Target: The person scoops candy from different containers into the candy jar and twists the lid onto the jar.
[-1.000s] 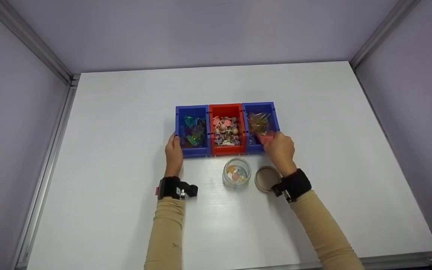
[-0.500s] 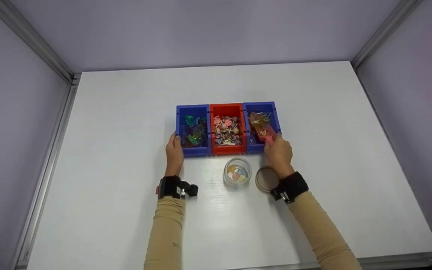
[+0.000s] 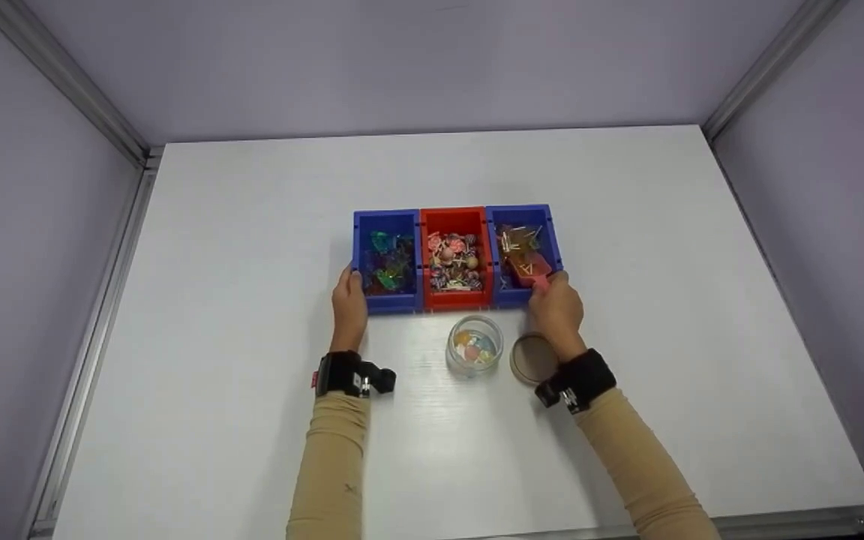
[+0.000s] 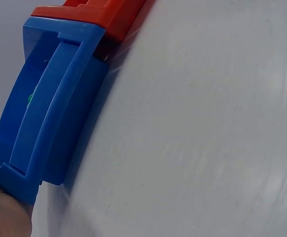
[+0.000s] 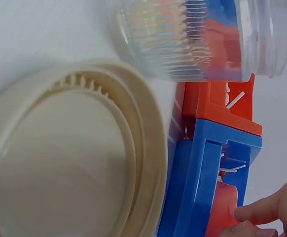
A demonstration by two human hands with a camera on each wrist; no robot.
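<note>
My right hand [image 3: 556,307] holds a translucent pink scoop [image 3: 532,268] by its handle, inside the right blue bin [image 3: 522,211]. Lollipops [image 3: 516,238] with pale sticks lie in that bin, and some sticks show over the scoop. In the right wrist view the scoop [image 5: 223,210] appears behind the bin's front wall, with my thumb against it. My left hand [image 3: 348,307] grips the outer side of the left blue bin [image 3: 385,217], thumb at its rim; in the left wrist view only part of the hand [image 4: 8,215] shows at that bin's corner [image 4: 15,187].
Between the blue bins sits a red bin [image 3: 453,213] of small striped lollipops. In front stands an uncovered glass jar [image 3: 474,367] with several candies at its bottom. A beige lid [image 3: 533,360] lies inside up beside it, under my right wrist. All rest on a white table [image 3: 237,315].
My right hand has drawn back slightly toward me and the scoop has tilted flatter, showing more of its bowl with lollipop sticks. My left hand stays at the left bin.
</note>
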